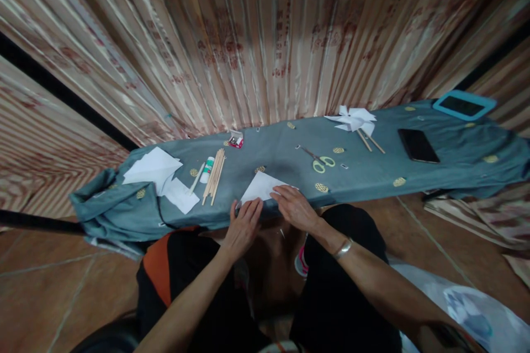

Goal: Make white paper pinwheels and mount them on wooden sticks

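Observation:
A white sheet of paper (260, 185), folded to a triangle, lies at the front edge of the cloth-covered table. My left hand (245, 222) grips its near left corner, thumb apart at the side and fingertips on the paper. On the right side, my right hand (295, 207) has its fingers bent over the paper's edge, holding it; its thumb is hidden. Left of the paper lie several wooden sticks (214, 177) and a green-and-white glue stick (207, 170). Scissors with pale green handles (319, 163) rest beyond my right hand.
White paper sheets (153, 170) lie at the left end, a small red-and-white box (236, 139) at the back. Paper pinwheels on sticks (354, 119), a dark phone (418, 145) and a blue-framed tablet (464, 105) lie on the right. A striped curtain (265, 38) hangs behind.

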The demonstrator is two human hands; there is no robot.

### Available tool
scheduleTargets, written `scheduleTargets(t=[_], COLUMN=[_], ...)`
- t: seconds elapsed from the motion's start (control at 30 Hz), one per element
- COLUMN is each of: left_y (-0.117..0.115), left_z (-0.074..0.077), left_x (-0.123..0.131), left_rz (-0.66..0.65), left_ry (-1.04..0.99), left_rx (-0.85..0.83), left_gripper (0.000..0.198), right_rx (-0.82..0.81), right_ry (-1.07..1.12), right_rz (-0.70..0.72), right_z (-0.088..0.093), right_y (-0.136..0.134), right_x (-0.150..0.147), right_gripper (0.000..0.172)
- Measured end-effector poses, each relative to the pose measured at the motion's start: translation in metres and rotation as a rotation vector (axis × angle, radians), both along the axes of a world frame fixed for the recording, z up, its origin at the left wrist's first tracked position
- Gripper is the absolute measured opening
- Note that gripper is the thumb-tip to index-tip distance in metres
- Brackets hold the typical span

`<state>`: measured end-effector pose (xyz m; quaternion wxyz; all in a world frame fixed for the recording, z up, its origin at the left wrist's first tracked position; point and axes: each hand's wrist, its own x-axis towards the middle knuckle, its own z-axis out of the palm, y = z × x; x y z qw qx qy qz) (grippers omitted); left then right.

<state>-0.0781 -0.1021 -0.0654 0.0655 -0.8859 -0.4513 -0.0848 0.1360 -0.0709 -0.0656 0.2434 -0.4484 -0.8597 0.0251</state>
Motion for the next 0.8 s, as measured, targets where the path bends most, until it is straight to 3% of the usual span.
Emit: scheduleTargets(t=[0.37,0.8], left_y=[0.010,0.000], left_z=[0.005,0.009], left_x=[0.007,-0.048], left_rz=[0.008,0.037], left_ry=[-0.046,0.019], left_rx=[-0.017,0.038], left_gripper=[0.050,0.050], right_rx=[0.021,0.061], right_ry=[-0.118,-0.133], right_rz=[0.091,-0.128], right_z=[-0.002,-0.018], right_y=[-0.007,-0.012], right_x=[-0.005,0.045], right_gripper=[0.040,0.041])
